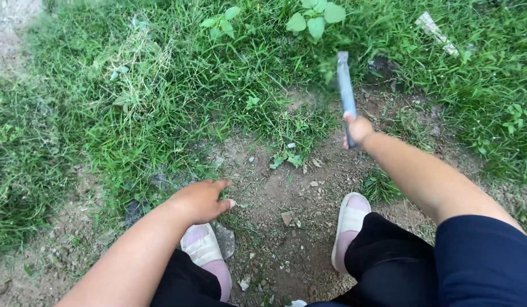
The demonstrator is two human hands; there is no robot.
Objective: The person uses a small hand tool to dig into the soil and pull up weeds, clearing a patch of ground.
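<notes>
My right hand (358, 128) grips the handle of a long blue-grey metal tool (345, 85) that points away from me over the edge of the grass; it is blurred. My left hand (202, 199) hovers low above the bare dirt, fingers loosely curled, holding nothing. Just below it is my left foot in a pale slipper (202, 245). My right foot in a matching slipper (348, 219) rests on the dirt to the right.
Thick green grass (161, 85) rings a patch of bare soil (286, 187) with small stones. Broad-leaved weeds (315, 20) grow at the top. A pale scrap (436, 33) lies in the grass at upper right. A flat stone (225, 239) sits by my left foot.
</notes>
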